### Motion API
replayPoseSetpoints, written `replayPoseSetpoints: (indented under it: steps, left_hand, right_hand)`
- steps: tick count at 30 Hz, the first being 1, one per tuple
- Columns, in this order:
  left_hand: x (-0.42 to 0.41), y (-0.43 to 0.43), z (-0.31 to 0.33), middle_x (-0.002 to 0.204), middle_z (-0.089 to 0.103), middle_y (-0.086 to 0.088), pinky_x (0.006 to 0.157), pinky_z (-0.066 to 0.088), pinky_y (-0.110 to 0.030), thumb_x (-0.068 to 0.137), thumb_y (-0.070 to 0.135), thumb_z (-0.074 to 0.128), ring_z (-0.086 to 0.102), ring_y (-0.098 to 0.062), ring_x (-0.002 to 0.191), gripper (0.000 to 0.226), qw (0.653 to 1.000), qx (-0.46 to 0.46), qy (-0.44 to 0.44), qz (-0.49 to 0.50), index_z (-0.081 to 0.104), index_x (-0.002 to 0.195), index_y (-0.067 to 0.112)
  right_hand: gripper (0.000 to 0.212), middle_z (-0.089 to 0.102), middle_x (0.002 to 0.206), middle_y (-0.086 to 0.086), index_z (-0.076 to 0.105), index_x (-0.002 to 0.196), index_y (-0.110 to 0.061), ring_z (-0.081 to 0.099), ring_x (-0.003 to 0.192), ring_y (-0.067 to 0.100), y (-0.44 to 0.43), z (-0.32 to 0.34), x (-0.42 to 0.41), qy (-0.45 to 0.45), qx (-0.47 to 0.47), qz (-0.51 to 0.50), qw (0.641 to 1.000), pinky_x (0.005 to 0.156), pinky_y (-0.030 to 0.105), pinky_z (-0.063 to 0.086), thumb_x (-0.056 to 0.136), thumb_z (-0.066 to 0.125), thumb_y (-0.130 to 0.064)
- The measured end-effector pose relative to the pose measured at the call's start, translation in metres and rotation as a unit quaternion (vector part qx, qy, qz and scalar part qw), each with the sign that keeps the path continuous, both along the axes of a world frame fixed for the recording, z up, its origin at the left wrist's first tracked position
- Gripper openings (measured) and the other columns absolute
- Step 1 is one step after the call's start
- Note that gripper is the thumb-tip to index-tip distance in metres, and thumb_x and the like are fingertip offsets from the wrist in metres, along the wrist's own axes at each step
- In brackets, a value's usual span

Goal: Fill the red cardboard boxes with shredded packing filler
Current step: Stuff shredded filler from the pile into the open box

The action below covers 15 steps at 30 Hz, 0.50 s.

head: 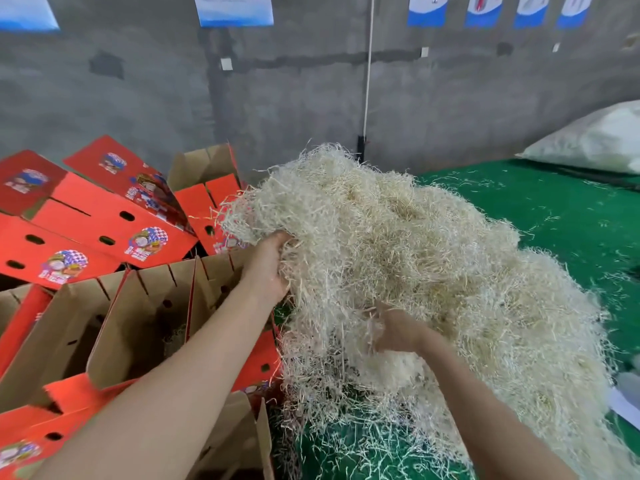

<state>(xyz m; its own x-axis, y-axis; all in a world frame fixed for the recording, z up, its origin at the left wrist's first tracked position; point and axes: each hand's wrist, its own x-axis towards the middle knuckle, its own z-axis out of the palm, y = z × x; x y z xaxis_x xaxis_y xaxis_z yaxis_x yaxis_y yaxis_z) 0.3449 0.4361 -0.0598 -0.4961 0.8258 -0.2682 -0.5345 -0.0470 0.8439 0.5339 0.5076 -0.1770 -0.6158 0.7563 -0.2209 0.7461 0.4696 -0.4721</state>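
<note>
A big mound of pale shredded packing filler [408, 244] lies on the green mat, raised at its left side. My left hand [268, 268] grips the mound's left edge, fingers buried in the strands. My right hand [398, 329] is pushed into the lower middle of the mound and closed on a clump, partly hidden by filler. Several red cardboard boxes [104, 223] with open brown flaps stand at the left. The nearest open box [145, 327] sits under my left forearm, with a few strands inside.
The green mat [561, 209] spreads to the right, scattered with loose strands. A large white sack [595, 140] lies at the far right against the grey wall [311, 91]. A white cord [367, 81] hangs down the wall behind the mound.
</note>
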Motion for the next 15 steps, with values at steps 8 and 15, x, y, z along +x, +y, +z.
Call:
replayPoseSetpoints:
  steps: [8,15]
  left_hand:
    - [0.014,-0.019,0.008,0.043,0.058,0.002,0.041,0.044,-0.014,0.093,0.021,0.035,0.057,-0.012,0.037,0.055,0.99,0.072,0.013,-0.118,0.063,0.047,0.013]
    - [-0.012,-0.03,0.014,0.046,0.056,0.008,0.044,0.04,-0.011,0.073,0.008,0.056,0.054,-0.003,0.044,0.019,0.902,-0.029,0.368,-0.223,0.06,0.058,0.018]
  right_hand:
    - [0.078,0.011,0.154,0.011,-0.009,0.147,-0.012,0.014,0.14,0.027,-0.035,0.08,-0.048,0.273,-0.127,-0.048,0.952,0.11,0.032,0.013,0.091,0.044,0.001]
    - [0.035,0.048,0.126,0.015,0.036,0.133,-0.001,0.058,0.092,0.021,-0.037,0.041,-0.037,0.209,-0.211,-0.072,0.952,0.083,0.022,0.052,0.099,0.034,-0.009]
